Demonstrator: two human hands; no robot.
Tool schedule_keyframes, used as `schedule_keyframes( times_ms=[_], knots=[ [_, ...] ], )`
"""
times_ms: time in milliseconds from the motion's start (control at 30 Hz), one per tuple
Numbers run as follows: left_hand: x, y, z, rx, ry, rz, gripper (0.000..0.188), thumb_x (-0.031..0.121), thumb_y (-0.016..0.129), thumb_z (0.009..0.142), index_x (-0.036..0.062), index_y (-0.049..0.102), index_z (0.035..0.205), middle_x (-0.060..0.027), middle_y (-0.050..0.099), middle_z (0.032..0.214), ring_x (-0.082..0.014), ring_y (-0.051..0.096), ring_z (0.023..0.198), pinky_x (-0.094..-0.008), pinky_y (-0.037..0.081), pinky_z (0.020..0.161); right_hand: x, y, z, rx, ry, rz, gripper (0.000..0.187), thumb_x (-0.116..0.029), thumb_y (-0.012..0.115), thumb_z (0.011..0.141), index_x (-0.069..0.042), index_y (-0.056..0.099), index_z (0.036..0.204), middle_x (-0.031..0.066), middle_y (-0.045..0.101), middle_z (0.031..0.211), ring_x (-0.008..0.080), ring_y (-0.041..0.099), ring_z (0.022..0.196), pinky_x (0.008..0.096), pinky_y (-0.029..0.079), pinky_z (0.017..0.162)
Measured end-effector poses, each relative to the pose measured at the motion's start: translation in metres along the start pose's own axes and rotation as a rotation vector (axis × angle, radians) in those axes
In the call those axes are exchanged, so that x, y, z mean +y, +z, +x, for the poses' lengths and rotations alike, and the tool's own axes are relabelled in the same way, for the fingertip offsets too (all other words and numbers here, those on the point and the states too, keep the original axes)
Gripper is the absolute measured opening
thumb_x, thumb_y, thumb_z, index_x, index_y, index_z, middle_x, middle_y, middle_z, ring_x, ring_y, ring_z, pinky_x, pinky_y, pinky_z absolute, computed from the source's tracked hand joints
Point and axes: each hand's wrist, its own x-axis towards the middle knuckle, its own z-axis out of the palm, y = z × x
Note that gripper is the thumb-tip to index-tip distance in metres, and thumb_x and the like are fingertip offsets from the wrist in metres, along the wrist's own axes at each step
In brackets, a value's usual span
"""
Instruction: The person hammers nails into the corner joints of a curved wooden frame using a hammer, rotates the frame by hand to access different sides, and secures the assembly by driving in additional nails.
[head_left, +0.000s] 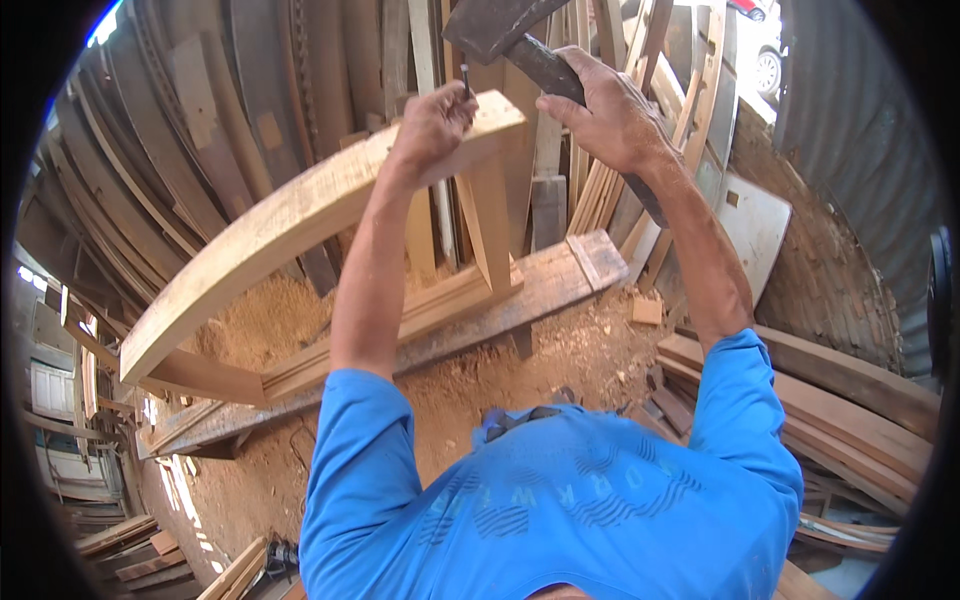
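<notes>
A pale wooden frame stands on a dark, worn bench plank, stretching from near left to far middle. Its top beam bends in a smooth arch; a lower curved piece meets its left end, and at the right an upright spans down to a grooved bottom rail. The left hand, closed over the beam's right end, pinches a slim dark nail, its lower end hidden. The right hand grips a heavy hammer by the handle, its head raised apart from the beam.

Leaning boards crowd the far left behind the frame. Shaving-strewn dirt floor gives room between bench plank and person; the plank's right end juts past the upright. Stacked planks edge that room at near right, and corrugated metal stands far right.
</notes>
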Motion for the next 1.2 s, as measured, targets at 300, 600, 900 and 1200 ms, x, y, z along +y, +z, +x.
schedule_keyframes(
  times_ms=[300,600,900,1200],
  knots=[
    [-0.005,-0.001,0.005,-0.03,-0.128,0.034,0.013,0.014,0.06,0.103,0.003,0.066,0.106,-0.0014,0.067,0.088,-0.0092,0.064,0.086,-0.0238,0.054,0.08,0.03,-0.002,-0.03,0.077,-0.058,0.29,0.056,-0.038,0.069,0.096,0.003,0.053,0.13,0.0134,0.063,0.102,0.0214,0.066,0.085,0.0364,0.055,0.079],
    [-0.003,-0.003,0.0,-0.019,-0.093,0.029,0.013,0.016,0.063,0.102,0.0038,0.065,0.105,0.002,0.066,0.088,-0.0043,0.061,0.085,-0.0221,0.054,0.077,0.046,-0.028,-0.042,0.312,-0.185,0.414,0.051,-0.041,0.068,0.095,-0.001,0.054,0.124,0.0154,0.07,0.089,0.0258,0.071,0.078,0.0421,0.058,0.075],
    [-0.003,-0.001,0.0,0.027,-0.073,-0.019,0.016,0.014,0.063,0.101,-0.0023,0.067,0.101,-0.0059,0.067,0.078,-0.0091,0.06,0.075,-0.0272,0.052,0.073,-0.02,-0.044,-0.004,0.807,-0.4,0.415,0.043,-0.016,0.066,0.095,0.004,0.052,0.13,0.0061,0.062,0.098,0.013,0.059,0.085,0.0286,0.049,0.076],
    [-0.007,-0.002,0.002,0.008,-0.077,-0.017,0.018,0.015,0.066,0.1,-0.003,0.067,0.1,-0.0086,0.069,0.079,-0.012,0.062,0.073,-0.0298,0.052,0.072,-0.034,-0.05,-0.007,0.785,-0.466,0.622,0.044,-0.018,0.066,0.096,0.004,0.05,0.13,0.0001,0.057,0.083,0.006,0.053,0.064,0.0215,0.044,0.057]
  ],
)
